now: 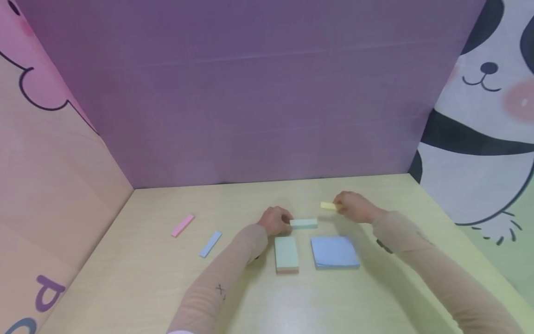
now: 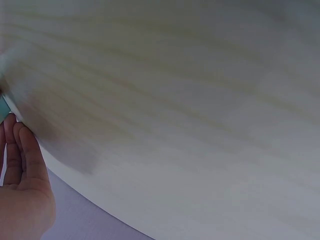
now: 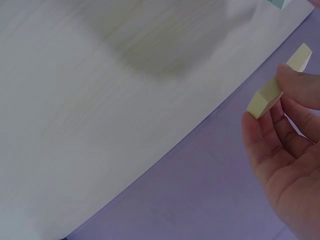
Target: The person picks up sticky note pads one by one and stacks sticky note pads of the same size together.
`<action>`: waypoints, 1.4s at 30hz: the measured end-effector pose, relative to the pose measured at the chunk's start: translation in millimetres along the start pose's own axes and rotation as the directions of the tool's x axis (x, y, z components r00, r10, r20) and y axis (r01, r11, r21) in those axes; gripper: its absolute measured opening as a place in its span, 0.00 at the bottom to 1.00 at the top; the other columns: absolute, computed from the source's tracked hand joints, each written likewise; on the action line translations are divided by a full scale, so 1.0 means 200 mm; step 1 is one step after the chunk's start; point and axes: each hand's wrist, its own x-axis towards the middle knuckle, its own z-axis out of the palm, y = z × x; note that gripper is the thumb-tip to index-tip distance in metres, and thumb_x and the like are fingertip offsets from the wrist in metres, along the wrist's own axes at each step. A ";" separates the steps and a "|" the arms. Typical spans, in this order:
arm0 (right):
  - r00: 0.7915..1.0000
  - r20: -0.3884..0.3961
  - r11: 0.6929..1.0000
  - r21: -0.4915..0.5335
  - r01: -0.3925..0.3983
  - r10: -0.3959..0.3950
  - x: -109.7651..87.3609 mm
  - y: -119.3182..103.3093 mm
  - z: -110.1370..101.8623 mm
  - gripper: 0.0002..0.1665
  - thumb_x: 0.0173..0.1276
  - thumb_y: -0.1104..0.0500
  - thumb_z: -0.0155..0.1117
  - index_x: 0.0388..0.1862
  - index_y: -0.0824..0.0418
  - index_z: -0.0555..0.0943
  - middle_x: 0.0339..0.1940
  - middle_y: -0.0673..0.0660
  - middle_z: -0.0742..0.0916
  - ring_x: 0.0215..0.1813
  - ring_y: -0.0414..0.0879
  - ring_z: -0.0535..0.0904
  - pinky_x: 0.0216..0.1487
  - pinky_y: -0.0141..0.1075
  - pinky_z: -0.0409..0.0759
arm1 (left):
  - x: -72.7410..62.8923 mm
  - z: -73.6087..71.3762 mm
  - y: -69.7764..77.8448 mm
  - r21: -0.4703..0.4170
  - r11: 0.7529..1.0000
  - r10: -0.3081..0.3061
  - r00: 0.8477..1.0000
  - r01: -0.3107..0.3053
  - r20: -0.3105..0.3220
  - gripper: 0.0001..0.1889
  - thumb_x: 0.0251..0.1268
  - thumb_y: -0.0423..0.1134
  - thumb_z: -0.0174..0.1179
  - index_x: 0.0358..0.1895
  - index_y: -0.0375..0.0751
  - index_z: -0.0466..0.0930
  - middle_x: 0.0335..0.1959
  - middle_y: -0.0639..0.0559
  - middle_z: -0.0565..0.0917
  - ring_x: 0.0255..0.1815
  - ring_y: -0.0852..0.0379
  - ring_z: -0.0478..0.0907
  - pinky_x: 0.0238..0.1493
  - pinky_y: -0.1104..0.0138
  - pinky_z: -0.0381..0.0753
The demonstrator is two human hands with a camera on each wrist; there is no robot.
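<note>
My right hand [image 1: 354, 207] pinches a narrow yellow sticky note pad [image 1: 328, 206] between thumb and fingers, raised over the back right of the table. In the right wrist view this yellow pad [image 3: 270, 94] shows its thick edge. My left hand [image 1: 275, 221] grips the left end of a narrow pale green sticky note pad [image 1: 303, 224]; only a corner of that green pad [image 2: 4, 107] shows in the left wrist view. Just in front lie a larger green sticky note pad [image 1: 286, 254], with a pinkish lower layer, and a square blue sticky note pad [image 1: 335, 253].
Off to the left on the wooden table [image 1: 137, 278] lie a narrow pink pad [image 1: 182, 226] and a narrow blue pad [image 1: 210, 244], both slanted. A purple panel [image 1: 267, 116] rises along the back edge, and printed panels flank both sides, a panda [image 1: 479, 185] on the right.
</note>
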 end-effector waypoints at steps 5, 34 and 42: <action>1.000 -0.003 1.000 -0.003 0.022 -0.022 0.01 -0.02 0.01 0.10 0.56 0.70 0.60 0.38 0.71 0.79 0.37 0.64 0.83 0.42 0.58 0.78 0.47 0.50 0.76 | 0.00 0.00 0.00 0.013 1.000 0.009 1.000 -0.008 -0.006 0.16 0.44 0.34 0.67 0.42 0.43 0.83 0.36 0.53 0.84 0.39 0.58 0.77 0.49 0.66 0.74; 0.995 0.051 0.996 -0.031 0.088 -0.086 0.06 -0.12 0.06 0.11 0.57 0.71 0.59 0.41 0.70 0.79 0.40 0.63 0.83 0.45 0.57 0.78 0.50 0.49 0.76 | -0.02 -0.01 0.02 -0.003 1.000 -0.011 1.000 0.011 0.015 0.16 0.46 0.35 0.67 0.43 0.43 0.83 0.38 0.53 0.84 0.42 0.57 0.77 0.49 0.66 0.75; 0.993 0.083 0.996 -0.006 0.090 -0.089 0.07 -0.16 0.06 0.12 0.57 0.72 0.59 0.42 0.70 0.79 0.42 0.63 0.83 0.47 0.58 0.77 0.51 0.49 0.75 | -0.01 -0.01 0.01 -0.008 1.000 -0.022 1.000 0.022 0.017 0.16 0.45 0.35 0.67 0.42 0.43 0.83 0.38 0.53 0.84 0.41 0.57 0.77 0.50 0.66 0.74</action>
